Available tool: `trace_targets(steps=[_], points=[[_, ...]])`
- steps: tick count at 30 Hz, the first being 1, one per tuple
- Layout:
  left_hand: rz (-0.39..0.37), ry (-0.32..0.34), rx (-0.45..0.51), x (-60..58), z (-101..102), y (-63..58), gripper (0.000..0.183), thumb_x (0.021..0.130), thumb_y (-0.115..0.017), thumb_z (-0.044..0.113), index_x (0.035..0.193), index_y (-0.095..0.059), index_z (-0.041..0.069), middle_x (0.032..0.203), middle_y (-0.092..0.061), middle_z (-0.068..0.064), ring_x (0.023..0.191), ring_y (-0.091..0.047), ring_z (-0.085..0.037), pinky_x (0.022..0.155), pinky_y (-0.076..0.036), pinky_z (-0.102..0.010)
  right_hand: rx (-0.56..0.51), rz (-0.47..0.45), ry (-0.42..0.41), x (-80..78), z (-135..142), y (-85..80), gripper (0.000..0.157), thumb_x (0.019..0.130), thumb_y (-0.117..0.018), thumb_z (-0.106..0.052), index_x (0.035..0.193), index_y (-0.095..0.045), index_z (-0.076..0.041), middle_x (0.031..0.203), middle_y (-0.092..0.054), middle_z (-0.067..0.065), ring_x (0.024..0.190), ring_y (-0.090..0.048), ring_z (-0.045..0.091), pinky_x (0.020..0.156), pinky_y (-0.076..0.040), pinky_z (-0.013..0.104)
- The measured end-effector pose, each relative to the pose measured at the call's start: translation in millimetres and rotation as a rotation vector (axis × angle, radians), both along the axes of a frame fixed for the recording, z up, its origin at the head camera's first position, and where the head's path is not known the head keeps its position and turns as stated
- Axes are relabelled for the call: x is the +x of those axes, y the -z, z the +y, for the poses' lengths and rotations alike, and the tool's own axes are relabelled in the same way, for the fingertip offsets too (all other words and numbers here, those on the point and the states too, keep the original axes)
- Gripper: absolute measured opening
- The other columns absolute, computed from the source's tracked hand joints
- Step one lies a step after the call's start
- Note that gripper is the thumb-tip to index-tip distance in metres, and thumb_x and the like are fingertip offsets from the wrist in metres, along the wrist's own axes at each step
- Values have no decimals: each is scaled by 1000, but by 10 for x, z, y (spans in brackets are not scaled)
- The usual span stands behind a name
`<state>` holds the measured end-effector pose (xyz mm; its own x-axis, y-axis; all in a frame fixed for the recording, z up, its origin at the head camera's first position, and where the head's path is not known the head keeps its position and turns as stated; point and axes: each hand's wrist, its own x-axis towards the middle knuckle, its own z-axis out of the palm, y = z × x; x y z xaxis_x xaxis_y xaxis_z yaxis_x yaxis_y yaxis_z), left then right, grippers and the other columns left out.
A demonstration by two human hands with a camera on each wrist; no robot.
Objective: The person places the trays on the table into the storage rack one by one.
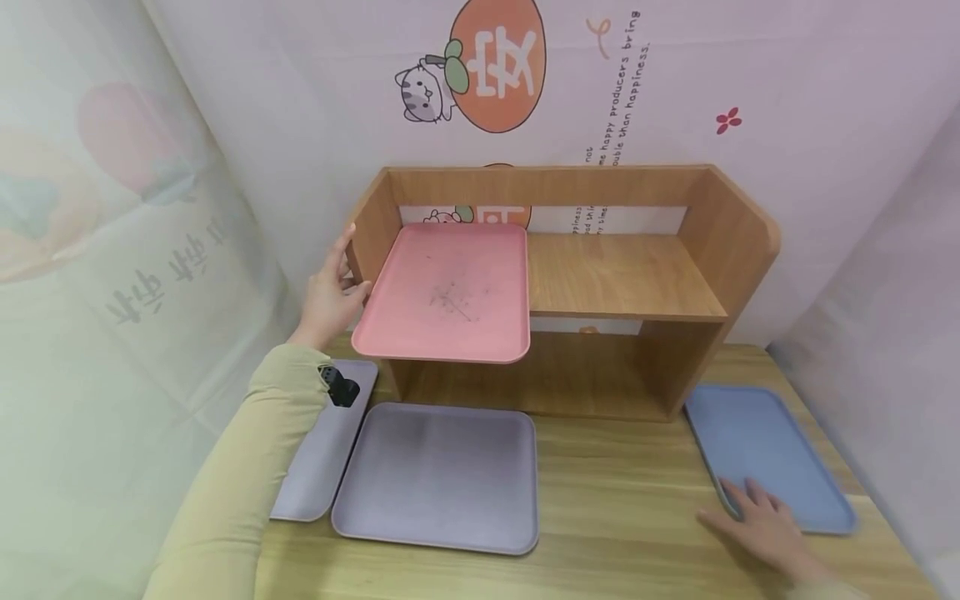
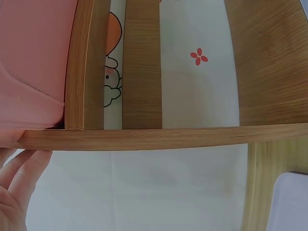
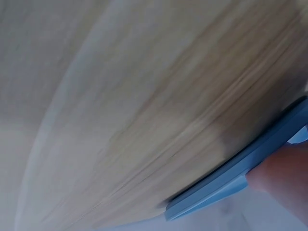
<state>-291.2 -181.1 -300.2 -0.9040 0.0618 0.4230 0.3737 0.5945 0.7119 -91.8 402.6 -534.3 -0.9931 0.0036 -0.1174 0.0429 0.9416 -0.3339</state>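
My left hand (image 1: 330,296) is at the left side panel of a two-tier wooden shelf (image 1: 630,279). It grips the panel's front edge, thumb by the pink tray and fingers along the outer face. This pink tray (image 1: 450,292) lies on the upper tier's left half, its front jutting past the shelf; dark branch-like marks show on it. At the lower right, my right hand (image 1: 761,525) has its fingers spread over the near-left corner of a blue tray (image 1: 780,454). In the right wrist view, a finger (image 3: 281,175) meets the blue tray's rim (image 3: 240,168).
A greyish-purple tray (image 1: 442,475) lies on the wooden table (image 1: 615,500) in front of the shelf. Left of it lies a second such tray (image 1: 315,458), partly behind my left sleeve (image 1: 232,467). Printed curtains (image 1: 300,83) surround the table at the back and sides.
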Motion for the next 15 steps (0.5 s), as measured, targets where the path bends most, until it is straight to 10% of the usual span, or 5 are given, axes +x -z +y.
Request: trace_targets(steps=[15], points=[[-15, -2, 14, -36, -5, -42, 91, 86, -61, -3, 149, -16, 45, 139, -45, -26, 110, -60, -43, 88, -52, -51, -144, -141, 51, -106, -206, -113, 79, 94, -39, -57, 145, -26, 3, 143, -7, 43, 120, -13, 69, 85, -10, 86]])
